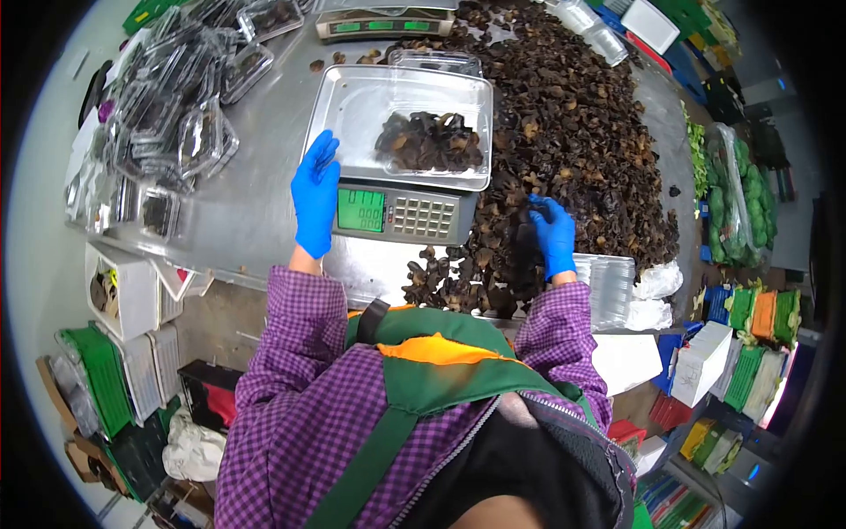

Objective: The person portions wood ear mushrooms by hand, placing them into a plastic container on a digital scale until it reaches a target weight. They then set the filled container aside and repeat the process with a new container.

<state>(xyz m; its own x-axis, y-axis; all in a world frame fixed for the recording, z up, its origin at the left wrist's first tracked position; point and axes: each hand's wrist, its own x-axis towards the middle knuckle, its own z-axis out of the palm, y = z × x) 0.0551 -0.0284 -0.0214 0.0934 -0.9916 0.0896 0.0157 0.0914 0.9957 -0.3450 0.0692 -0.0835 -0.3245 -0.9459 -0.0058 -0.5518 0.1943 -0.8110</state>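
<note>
My left hand (315, 192), in a blue glove, rests flat against the left edge of a digital scale (401, 213), its fingers touching the steel weighing tray (352, 106). A clear plastic clamshell (441, 97) on that tray holds a small heap of dark dried fungus (430, 141). The scale's green display shows digits. My right hand (552, 234), also blue-gloved, is dug into the big pile of dried black fungus (573, 150) to the right of the scale, its fingers closed around some pieces.
Filled clear clamshells (176, 97) are heaped at the far left of the steel table. A second scale (383, 22) stands at the back. A stack of empty clamshells (608, 286) sits by my right wrist. Crates and boxes (731, 344) crowd the floor.
</note>
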